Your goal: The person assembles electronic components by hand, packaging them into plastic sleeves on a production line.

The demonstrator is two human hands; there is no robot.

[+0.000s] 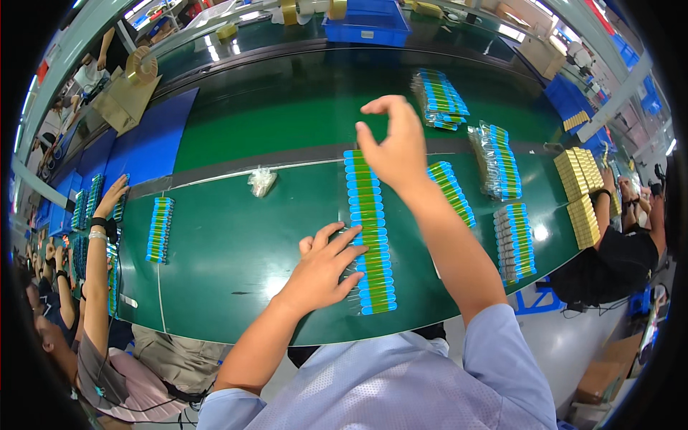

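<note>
A long column of narrow strips (374,279), blue at both ends and green in the middle, lies on the green table (222,287) in front of me. Clear film shows along its left edge. My left hand (326,269) is open, fingers spread, with the fingertips resting on the column's left side. Over the column's far end hovers my right hand (395,147), thumb and curved fingers apart, nothing visible between them. Just right of my right forearm is a shorter column of the same strips (453,195), partly hidden by the arm.
More strip bundles lie right: a far pile (441,100), a film-wrapped one (502,161), a nearer one (514,240). Left are a small clear bag (262,182) and another bundle (159,229). A co-worker's hand (113,197) reaches in; yellow blocks (579,179) stand right.
</note>
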